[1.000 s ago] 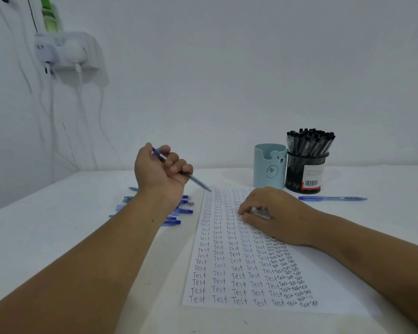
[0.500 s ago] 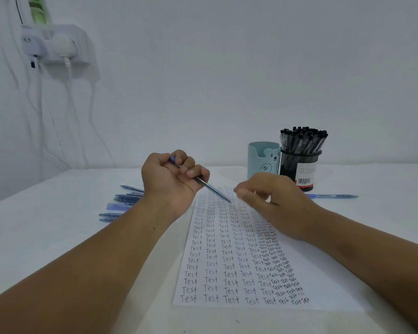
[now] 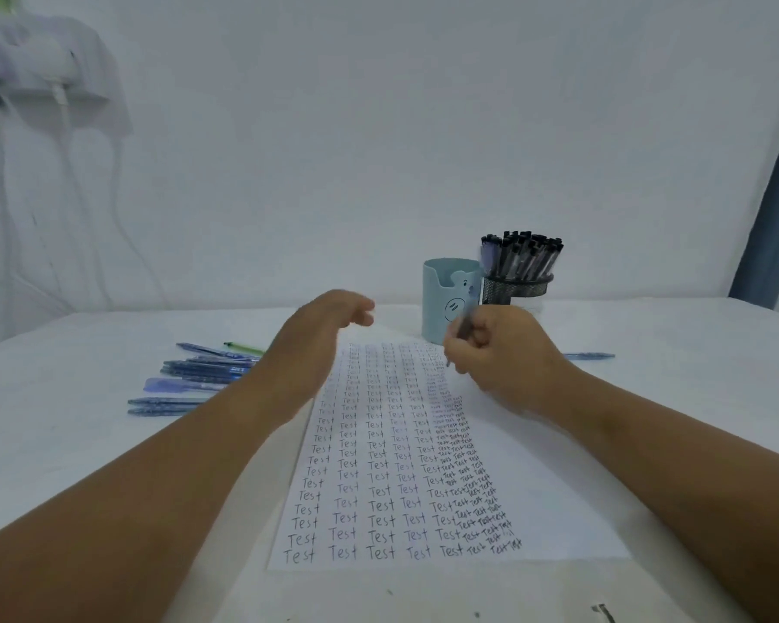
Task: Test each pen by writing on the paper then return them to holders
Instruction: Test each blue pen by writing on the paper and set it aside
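Right hand [image 3: 500,353] pinches a pen [image 3: 462,331] in its grip, tip down at the paper's [image 3: 536,501] far right corner, shaft tilting back toward the blue holder [image 3: 441,299] just behind; left hand [image 3: 329,323] hovers slack-fingered, holding nothing.

Left hand [image 3: 322,335] raised over far left edge of paper [image 3: 396,465], fingers loose, holding nothing. Right hand [image 3: 500,353] at paper's far right edge, fingers curled around pen [image 3: 462,330].

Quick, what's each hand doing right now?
Left hand: open, holding nothing, above the paper.
Right hand: gripping a pen, tip at the paper.
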### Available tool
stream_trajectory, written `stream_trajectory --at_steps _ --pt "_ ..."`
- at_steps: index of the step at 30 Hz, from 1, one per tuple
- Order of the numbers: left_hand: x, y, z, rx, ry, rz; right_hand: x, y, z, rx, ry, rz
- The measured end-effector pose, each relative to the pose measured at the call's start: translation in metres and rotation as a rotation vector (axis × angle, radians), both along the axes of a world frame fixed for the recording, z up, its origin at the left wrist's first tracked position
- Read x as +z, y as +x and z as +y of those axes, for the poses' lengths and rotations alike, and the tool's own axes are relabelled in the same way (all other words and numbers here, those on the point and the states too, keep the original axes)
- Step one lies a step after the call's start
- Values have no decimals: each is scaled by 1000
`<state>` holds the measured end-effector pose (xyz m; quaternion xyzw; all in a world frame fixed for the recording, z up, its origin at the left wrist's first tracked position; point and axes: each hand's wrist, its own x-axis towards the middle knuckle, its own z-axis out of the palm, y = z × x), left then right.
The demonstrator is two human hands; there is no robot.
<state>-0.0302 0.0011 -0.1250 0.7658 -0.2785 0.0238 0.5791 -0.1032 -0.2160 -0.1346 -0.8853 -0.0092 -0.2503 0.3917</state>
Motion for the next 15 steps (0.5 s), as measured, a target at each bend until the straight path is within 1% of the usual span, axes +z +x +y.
stream_trajectory --at_steps 1,2,3,4,5,8,12,15 --pt "-2 1 2 7 153 -59 0 -1 -3 38 151 44" --pt "-4 1 3 4 264 -82 0 -3 -5 77 276 86" --pt "-5 2 4 -2 334 -82 0 -4 -6 103 358 117" --pt "-7 3 4 -7 369 -63 0 -5 -7 115 392 133" --pt "-8 3 5 -9 384 -43 0 -5 -7 113 387 133" --pt "-8 4 5 -12 413 -40 -3 -1 -7 32 240 124" --pt "-8 3 7 -19 498 -72 -2 -1 -4 65 193 176" --pt "-9 6 9 -42 567 -92 -2 -2 -3 42 122 177"
